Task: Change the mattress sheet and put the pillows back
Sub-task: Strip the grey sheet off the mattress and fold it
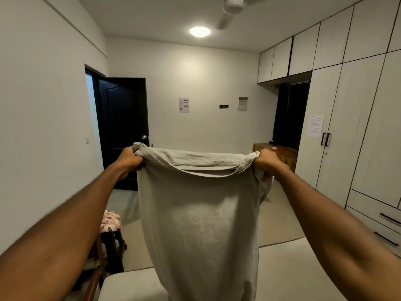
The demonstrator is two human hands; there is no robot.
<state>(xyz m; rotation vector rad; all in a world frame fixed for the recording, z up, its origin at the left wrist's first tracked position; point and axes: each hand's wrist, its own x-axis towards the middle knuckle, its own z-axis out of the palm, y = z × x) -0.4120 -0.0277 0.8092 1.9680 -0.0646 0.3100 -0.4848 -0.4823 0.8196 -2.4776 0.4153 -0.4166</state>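
So you've got both arms stretched out in front of you, holding up a beige sheet [199,213] by its top edge. Your left hand [129,158] has a bunched-up corner of the fabric in a tight fist, and your right hand [267,162] is curled around the other corner the same way. The hands are well apart, so the top edge sags between them in a shallow curve, and you can see a folded hem running along it. The rest of the cloth hangs straight down in the middle of the view (it looks doubled over, more like a tube or bag than one flat layer, though I can't tell for sure), and its bottom drops out of sight at the lower edge.

Under it there's the pale mattress [293,270], bare-looking, filling the bottom of the view. To your left, just beside the bed, a dark wooden stool [112,242] has a floral cushion [111,221] on top. Further back there's a dark door [124,127] standing open, a couple of paper notices [184,105] on the far wall, and a white wardrobe [355,127] running down your right side. The ceiling light [199,31] is on, with a fan [233,7] next to it
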